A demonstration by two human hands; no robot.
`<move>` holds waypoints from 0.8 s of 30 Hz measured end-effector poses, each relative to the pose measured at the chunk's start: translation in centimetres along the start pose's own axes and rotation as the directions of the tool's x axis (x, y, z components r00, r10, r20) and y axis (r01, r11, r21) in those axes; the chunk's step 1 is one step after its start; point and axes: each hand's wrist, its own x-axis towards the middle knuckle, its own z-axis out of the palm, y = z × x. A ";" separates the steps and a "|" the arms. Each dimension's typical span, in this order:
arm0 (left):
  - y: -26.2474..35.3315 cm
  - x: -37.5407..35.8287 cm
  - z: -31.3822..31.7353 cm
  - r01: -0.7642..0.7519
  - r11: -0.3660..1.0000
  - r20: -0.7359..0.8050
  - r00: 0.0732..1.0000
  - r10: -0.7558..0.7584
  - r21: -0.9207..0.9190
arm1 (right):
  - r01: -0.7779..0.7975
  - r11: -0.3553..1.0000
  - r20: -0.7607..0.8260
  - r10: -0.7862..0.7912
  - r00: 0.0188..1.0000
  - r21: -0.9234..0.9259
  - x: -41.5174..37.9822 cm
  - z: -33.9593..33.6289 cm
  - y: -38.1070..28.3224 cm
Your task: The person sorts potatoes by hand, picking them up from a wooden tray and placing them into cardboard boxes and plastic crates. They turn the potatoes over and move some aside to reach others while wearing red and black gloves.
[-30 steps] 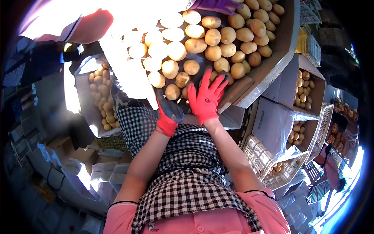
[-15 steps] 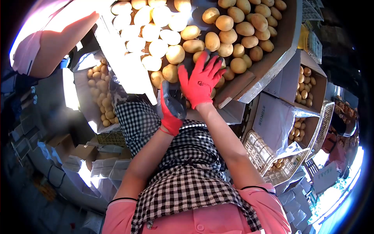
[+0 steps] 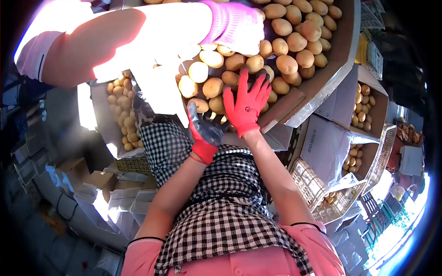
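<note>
Round tan potatoes (image 3: 212,87) lie spread over a dark sorting surface with a raised grey edge (image 3: 317,99). My right hand (image 3: 247,103), in a red glove with dark fingertips, rests back-up over the near potatoes with its fingers spread. Beside it on the left, my left hand (image 3: 206,135) shows the dark palm of its glove, fingers apart, just below a potato (image 3: 198,105) at the near edge. No potato is visible inside either hand, though the right palm is hidden. A co-worker's purple-gloved hand (image 3: 235,26) reaches over the potatoes from the left.
A lined box of potatoes (image 3: 123,110) stands left, and cardboard boxes of potatoes (image 3: 363,108) stand right. A cream plastic crate (image 3: 307,181) is below those. A white panel (image 3: 159,87) flanks the near left side. Folded cartons (image 3: 101,179) lie lower left.
The co-worker's arm has swung in across the potatoes from the left. My right hand has shifted slightly right and down; my left hand's fingers have spread. Potatoes have rolled toward the near edge.
</note>
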 end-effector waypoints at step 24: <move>1.1 4.4 -2.1 0.103 0.976 0.325 0.945 -0.035 -0.194 | -0.450 -0.590 0.528 -0.047 0.848 0.670 0.9 -13.1 3.2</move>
